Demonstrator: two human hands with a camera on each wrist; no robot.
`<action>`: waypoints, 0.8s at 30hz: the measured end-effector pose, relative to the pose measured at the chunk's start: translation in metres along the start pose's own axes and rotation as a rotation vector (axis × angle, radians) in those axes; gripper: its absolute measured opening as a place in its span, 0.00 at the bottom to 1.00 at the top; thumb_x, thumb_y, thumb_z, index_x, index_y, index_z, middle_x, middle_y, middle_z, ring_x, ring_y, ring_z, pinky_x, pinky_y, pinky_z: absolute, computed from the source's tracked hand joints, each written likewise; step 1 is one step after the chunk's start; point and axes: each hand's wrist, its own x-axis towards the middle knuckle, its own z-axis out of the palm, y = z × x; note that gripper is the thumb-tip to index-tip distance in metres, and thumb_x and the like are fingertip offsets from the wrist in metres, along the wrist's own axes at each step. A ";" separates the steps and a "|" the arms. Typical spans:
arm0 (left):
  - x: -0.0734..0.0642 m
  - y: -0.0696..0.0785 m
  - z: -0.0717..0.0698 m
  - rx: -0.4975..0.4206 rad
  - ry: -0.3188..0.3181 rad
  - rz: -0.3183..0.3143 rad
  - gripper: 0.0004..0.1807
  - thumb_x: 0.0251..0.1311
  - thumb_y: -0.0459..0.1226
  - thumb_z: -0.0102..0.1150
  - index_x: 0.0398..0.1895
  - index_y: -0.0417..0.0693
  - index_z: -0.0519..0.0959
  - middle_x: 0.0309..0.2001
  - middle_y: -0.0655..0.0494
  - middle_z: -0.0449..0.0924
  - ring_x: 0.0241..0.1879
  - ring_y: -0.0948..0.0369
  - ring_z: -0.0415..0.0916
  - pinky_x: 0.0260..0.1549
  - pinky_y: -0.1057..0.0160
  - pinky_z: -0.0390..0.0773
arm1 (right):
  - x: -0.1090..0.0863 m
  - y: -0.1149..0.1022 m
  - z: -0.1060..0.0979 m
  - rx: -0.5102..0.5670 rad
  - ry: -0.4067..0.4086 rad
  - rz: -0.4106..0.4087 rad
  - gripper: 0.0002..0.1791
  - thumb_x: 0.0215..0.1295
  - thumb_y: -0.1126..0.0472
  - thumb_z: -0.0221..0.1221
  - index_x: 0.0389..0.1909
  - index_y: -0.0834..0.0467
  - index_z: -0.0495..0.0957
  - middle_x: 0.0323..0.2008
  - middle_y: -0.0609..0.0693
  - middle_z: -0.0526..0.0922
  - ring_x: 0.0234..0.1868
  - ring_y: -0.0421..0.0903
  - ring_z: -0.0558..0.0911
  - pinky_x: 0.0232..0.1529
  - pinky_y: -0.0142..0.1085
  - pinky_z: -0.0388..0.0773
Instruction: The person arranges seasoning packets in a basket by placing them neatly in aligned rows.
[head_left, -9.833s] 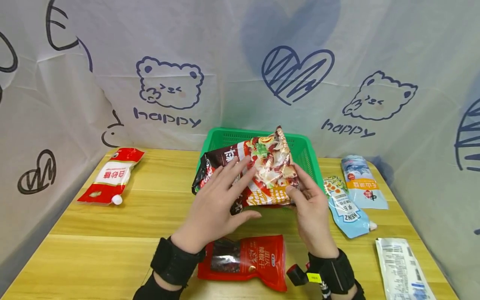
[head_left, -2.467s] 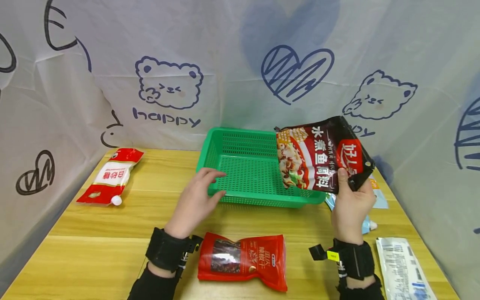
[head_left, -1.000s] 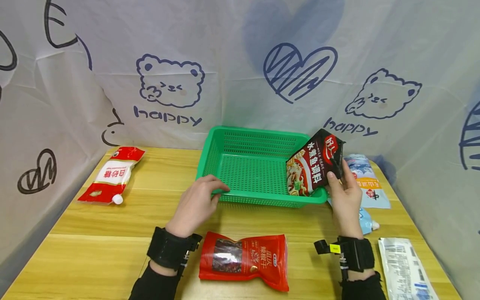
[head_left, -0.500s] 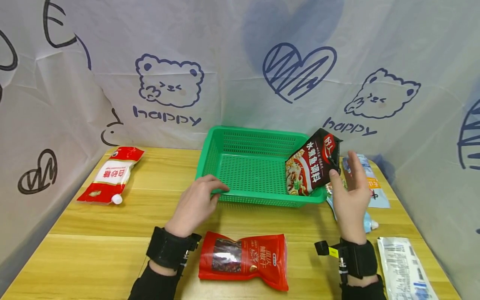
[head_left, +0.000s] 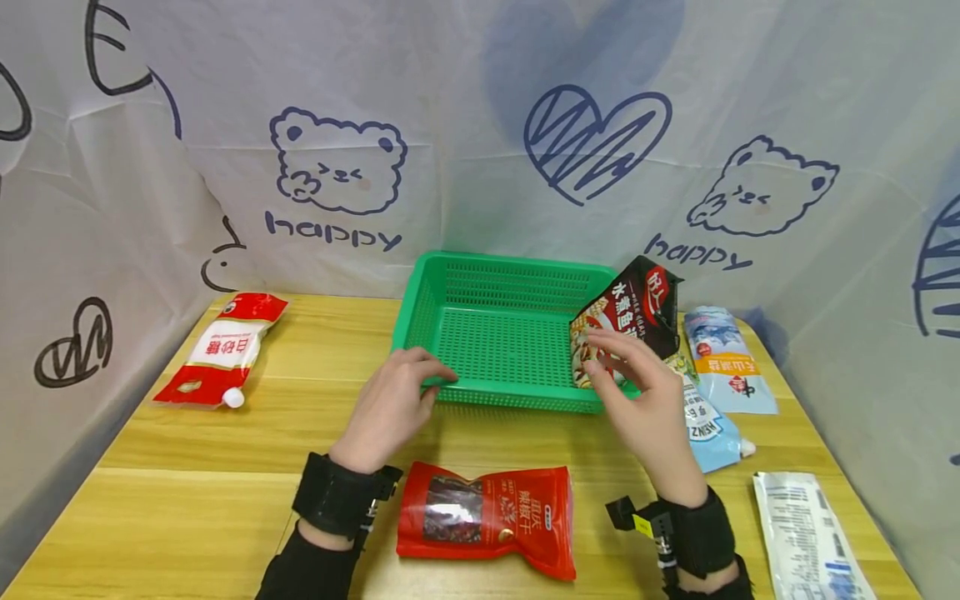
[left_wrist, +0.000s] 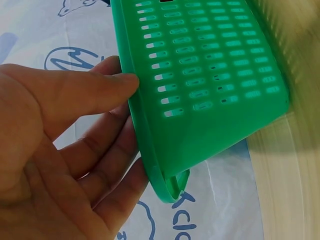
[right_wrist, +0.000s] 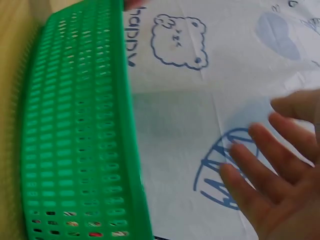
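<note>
My left hand [head_left: 387, 408] pinches the rim of the green plastic basket [head_left: 517, 395] at its near left corner. In the left wrist view the thumb [left_wrist: 107, 90] presses the outer side of that rim, the other fingers behind it. My right hand [head_left: 645, 400], fingers spread and holding nothing, hovers over the basket's near right corner. A dark seasoning packet [head_left: 637, 304] with a food picture leans inside the basket's right end, its top above the rim. The right hand covers part of the packet. A red bag of dried chilies [head_left: 487, 517] lies in front of the basket.
To the left lies a red and white sugar pouch [head_left: 222, 352] with a white cap. On the right are a blue Heinz pouch [head_left: 708, 425], a blue and orange salt bag [head_left: 729, 358] and a silver printed packet [head_left: 810, 533]. A white cloth [head_left: 480, 125] hangs behind.
My right hand lowered the seasoning packet into the basket's right end, let go and moved left over the near rim. Earlier both hands touched the packet; the left now holds the basket.
</note>
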 end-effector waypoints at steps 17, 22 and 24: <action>0.000 -0.002 0.002 0.019 0.032 0.014 0.12 0.52 0.24 0.76 0.39 0.45 0.90 0.41 0.51 0.85 0.43 0.50 0.80 0.40 0.54 0.81 | -0.009 0.029 0.041 -0.324 -0.433 -0.039 0.18 0.69 0.64 0.67 0.59 0.56 0.85 0.59 0.52 0.86 0.61 0.54 0.83 0.66 0.55 0.75; -0.001 -0.005 0.001 0.048 0.063 0.013 0.11 0.53 0.28 0.78 0.40 0.43 0.90 0.41 0.50 0.85 0.43 0.50 0.80 0.40 0.53 0.81 | -0.013 0.035 0.045 -0.406 -0.407 -0.050 0.19 0.70 0.64 0.66 0.61 0.52 0.85 0.57 0.50 0.87 0.58 0.52 0.84 0.66 0.59 0.73; -0.001 -0.008 -0.002 0.061 0.083 0.000 0.11 0.54 0.31 0.78 0.42 0.43 0.89 0.42 0.50 0.85 0.44 0.49 0.81 0.42 0.51 0.81 | -0.014 0.035 0.045 -0.420 -0.401 -0.038 0.19 0.71 0.63 0.65 0.61 0.50 0.85 0.57 0.49 0.87 0.58 0.51 0.85 0.65 0.59 0.73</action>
